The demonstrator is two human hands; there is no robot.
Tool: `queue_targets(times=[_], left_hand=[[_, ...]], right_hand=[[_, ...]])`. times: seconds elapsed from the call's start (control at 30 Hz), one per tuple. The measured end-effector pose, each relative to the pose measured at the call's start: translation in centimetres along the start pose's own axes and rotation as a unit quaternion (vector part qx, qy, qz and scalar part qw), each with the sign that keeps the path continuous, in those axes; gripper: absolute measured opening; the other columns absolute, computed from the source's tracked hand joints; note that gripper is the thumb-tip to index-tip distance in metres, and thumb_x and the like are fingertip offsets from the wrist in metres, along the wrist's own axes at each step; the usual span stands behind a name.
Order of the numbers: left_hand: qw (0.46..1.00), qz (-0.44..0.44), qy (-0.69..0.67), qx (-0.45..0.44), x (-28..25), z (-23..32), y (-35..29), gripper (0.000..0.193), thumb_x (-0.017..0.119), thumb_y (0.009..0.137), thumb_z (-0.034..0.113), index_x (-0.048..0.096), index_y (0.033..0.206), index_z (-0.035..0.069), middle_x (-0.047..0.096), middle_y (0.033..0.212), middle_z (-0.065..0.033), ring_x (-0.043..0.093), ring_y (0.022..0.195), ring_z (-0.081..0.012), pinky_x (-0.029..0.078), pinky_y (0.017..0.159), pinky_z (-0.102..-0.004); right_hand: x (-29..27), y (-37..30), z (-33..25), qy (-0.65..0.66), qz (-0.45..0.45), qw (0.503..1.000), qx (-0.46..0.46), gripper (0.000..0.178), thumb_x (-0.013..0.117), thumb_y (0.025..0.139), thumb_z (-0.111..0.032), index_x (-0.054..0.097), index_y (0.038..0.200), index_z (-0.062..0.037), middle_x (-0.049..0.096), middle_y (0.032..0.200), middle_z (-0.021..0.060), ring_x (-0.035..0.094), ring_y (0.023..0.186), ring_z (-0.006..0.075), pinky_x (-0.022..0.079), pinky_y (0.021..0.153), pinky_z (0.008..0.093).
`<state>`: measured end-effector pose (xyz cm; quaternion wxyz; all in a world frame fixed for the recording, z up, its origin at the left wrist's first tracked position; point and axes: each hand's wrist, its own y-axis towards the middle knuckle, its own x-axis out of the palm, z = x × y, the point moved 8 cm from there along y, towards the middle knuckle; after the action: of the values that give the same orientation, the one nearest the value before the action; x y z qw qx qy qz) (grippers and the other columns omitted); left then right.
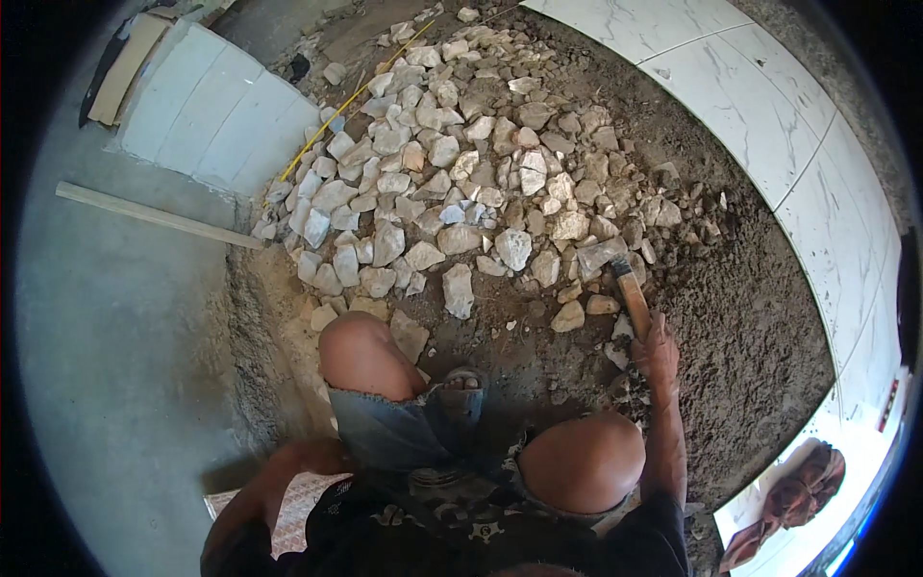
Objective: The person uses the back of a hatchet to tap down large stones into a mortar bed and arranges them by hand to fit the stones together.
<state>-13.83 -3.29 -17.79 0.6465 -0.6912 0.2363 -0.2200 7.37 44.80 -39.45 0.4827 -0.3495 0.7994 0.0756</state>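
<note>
A worker crouches over a broad bed of broken stones (389, 240) spread across dark, crumbly soil (760, 313), the right hand (657, 348) wrapped firmly around the wooden handle of a hammer (636, 306). The tool points away from the body, its grey, blocky head at the near right side of the stones. The left arm (279, 473) bends in at the near left, but its hand is hidden behind the leg, so the state of that grip cannot be told.

A sandalled foot (461, 381) is planted on the near side of the stones, between two bare knees. That closeness is the likeliest hazard: a glancing blow on an uneven stone could send chips toward the unprotected shins and toes, or let the head skid sideways. Loose footing on the soil could also upset the crouch.

Along the right curve white marbled tiles (740, 96), which a flying fragment could mark; a brown cloth (806, 492) lies on them at the near right. At far left, a yellow strip (338, 113) crosses the stones' edge beside pale blocks (223, 108) and a wooden batten (159, 213).
</note>
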Motion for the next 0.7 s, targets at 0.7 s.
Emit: queue_targets(times=[0.7], left_hand=[[0.920,0.159,0.250,0.255,-11.2,19.2,-1.2,0.030,0.045,0.093,0.029,0.059,0.092,0.002,0.063,0.089,-0.0195,0.064,0.086,-0.0328,0.050,0.070,-0.0420]], right_hand=[[1.3,-1.3,-1.6,0.344,-0.073,0.935,0.053,0.046,0.049,0.089,-0.033,0.042,0.117,0.0025,0.055,0.066,0.0107,0.055,0.055,0.0206,0.045,0.050,0.0344]])
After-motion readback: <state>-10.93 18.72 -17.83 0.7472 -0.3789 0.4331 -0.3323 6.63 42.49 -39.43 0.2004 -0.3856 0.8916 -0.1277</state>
